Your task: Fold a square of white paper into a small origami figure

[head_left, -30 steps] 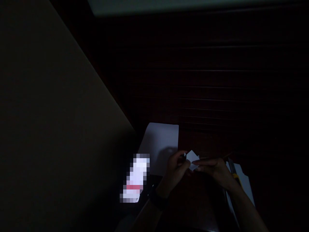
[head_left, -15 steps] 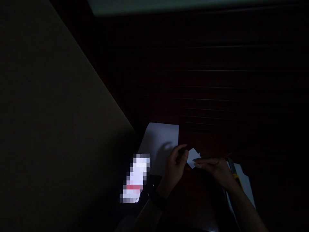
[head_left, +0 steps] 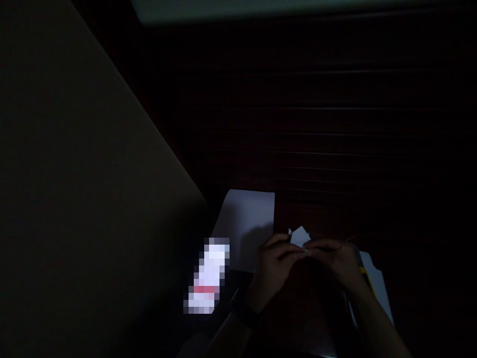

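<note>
The scene is very dark. A small folded piece of white paper (head_left: pixel 299 235) sticks up between my two hands low in the view. My left hand (head_left: pixel 272 266) pinches its left side, and a dark band sits on that wrist. My right hand (head_left: pixel 335 258) pinches its right side, fingertips meeting those of the left. Most of the paper is hidden behind my fingers.
A white sheet of paper (head_left: pixel 249 219) lies on the dark wooden table (head_left: pixel 335 149) just left of my hands. A bright blurred-out object (head_left: pixel 207 276) lies to the lower left. More white paper and a yellow-marked thing (head_left: pixel 368 278) lie under my right forearm. A pale wall (head_left: pixel 74 174) fills the left.
My hands have come together so the fingertips touch, and the small paper has been turned and now shows above my fingers rather than between them.
</note>
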Available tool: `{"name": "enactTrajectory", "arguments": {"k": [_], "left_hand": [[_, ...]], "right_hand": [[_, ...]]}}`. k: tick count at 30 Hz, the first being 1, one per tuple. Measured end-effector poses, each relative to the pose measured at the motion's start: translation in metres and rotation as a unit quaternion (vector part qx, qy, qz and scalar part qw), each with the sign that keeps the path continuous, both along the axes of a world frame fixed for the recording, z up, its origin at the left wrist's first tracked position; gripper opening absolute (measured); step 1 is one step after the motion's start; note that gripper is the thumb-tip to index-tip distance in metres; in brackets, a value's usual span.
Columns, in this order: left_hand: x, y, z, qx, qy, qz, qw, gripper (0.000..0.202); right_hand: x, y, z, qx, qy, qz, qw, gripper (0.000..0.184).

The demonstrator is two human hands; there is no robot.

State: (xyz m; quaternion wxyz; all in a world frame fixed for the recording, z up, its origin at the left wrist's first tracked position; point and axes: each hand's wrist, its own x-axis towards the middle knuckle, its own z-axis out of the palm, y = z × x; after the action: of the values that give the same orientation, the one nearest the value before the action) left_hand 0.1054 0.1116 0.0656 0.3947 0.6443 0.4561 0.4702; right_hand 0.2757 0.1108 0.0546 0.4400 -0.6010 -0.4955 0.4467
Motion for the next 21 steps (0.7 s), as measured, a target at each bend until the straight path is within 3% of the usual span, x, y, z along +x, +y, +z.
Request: {"name": "enactTrajectory", "arguments": {"k": [6,10,16,21], "left_hand": [[0.000,-0.001,0.003,0.010,-0.003,0.027,1.000,0.008],[0.002,-0.001,0.004,0.009,-0.018,0.012,1.000,0.024],[0.006,-0.001,-0.005,-0.083,-0.089,0.049,0.991,0.043],[0.010,-0.001,-0.008,-0.122,-0.144,0.053,0.981,0.037]], "right_hand": [[-0.002,0.000,-0.005,0.002,-0.012,-0.048,0.999,0.016],[-0.002,0.000,-0.007,0.000,0.002,-0.060,0.998,0.016],[-0.007,-0.003,-0.005,-0.007,-0.002,-0.064,0.998,0.018],[-0.011,-0.004,-0.001,0.020,-0.013,-0.065,0.998,0.015]]}}
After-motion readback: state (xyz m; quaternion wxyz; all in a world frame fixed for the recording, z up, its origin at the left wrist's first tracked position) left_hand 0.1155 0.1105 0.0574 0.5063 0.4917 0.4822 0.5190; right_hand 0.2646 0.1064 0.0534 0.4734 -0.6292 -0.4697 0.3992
